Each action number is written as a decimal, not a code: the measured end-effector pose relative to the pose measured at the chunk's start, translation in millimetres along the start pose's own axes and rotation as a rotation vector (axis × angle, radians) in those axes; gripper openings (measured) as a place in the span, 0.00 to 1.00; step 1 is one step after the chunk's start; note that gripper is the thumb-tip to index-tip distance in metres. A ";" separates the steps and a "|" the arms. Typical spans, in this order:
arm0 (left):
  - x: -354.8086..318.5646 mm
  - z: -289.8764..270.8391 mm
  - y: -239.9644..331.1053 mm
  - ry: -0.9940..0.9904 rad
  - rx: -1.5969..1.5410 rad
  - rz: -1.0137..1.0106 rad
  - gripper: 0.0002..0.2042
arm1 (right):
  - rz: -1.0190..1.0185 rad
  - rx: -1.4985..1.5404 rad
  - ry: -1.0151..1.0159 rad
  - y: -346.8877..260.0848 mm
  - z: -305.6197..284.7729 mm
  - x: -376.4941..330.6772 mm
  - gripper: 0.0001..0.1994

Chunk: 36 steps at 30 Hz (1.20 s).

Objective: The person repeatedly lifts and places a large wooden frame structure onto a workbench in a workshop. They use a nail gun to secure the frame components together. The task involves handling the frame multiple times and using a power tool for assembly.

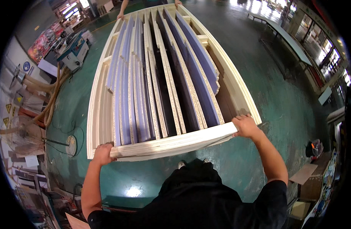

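A long pale wooden frame (171, 143), built of stacked layers, stretches away from me. My left hand (103, 154) grips its near edge close to the left corner, fingers over the top. Close to the right corner, my right hand (245, 125) is wrapped round the same near edge. Inside the frame, several chipboard panels (206, 99) stand on edge in rows, some with a purple-blue face and some dark. At the far end, a co-worker's hand (121, 16) rests on the left corner and another co-worker's hand (178, 3) on the right.
On the left stand a pedestal fan (26, 137) with a round base (71, 145), thick hoses (55, 95) and a machine (74, 51). A long narrow table (284, 36) is at the far right. Boxes and boards (310, 185) lie at the near right on the green floor (240, 168).
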<state>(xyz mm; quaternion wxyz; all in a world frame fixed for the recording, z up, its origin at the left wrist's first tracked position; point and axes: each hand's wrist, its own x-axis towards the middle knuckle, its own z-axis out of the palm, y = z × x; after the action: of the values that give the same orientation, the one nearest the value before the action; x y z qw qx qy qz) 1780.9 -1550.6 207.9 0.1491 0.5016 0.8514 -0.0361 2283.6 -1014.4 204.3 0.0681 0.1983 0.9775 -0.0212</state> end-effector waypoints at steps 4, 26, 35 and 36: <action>-3.6 1.6 1.1 -0.049 0.027 -0.035 0.31 | 0.002 0.016 -0.036 0.2 -3.0 -1.3 0.30; -2.8 23.7 17.7 0.087 0.010 -0.044 0.32 | 0.070 0.144 -0.006 6.1 14.6 -15.6 0.29; -6.5 30.5 16.2 0.098 -0.018 -0.031 0.32 | 0.077 0.174 -0.040 7.0 7.2 -18.5 0.29; -6.3 30.1 16.2 0.098 -0.009 -0.021 0.32 | 0.075 0.179 -0.042 7.0 8.5 -17.7 0.29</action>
<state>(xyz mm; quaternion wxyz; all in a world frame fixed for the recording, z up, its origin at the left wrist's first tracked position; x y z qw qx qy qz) 1804.3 -1554.2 182.5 0.1089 0.4931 0.8631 -0.0092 2303.6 -1015.3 198.4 0.0716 0.2394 0.9620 -0.1100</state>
